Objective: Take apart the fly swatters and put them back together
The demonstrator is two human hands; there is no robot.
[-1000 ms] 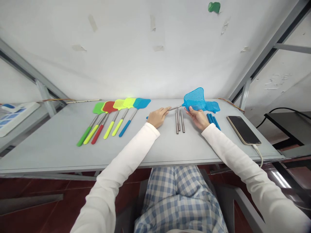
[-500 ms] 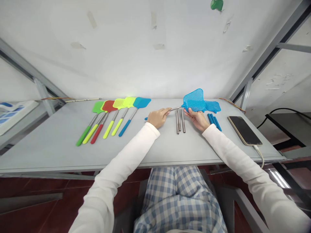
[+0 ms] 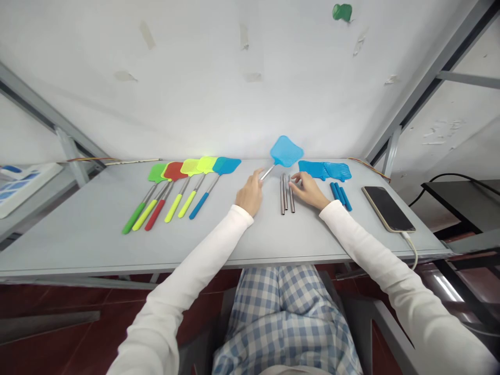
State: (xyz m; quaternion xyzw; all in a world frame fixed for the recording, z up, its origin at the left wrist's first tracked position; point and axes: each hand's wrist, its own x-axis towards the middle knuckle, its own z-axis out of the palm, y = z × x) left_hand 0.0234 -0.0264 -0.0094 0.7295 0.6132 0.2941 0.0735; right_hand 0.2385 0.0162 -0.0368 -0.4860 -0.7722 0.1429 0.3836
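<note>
Ahead at twelve o'clock, my left hand point(image 3: 250, 196) is closed round a blue swatter point(image 3: 287, 151), a silvery shaft running from my grip to its broad, rounded head, while my right hand point(image 3: 307, 189) has fingertips at the upper end of the rightmost of three metal tubes point(image 3: 283, 197), whether pinching it I cannot tell. The near edge of the worktop point(image 3: 273, 239) runs below both hands at six o'clock, with finished-looking swatters point(image 3: 180, 199) well apart at ten and spare blue heads point(image 3: 318, 169) at one. The grey surface reaches a white wall point(image 3: 195, 88), and a phone point(image 3: 388, 209) lies at two.
</note>
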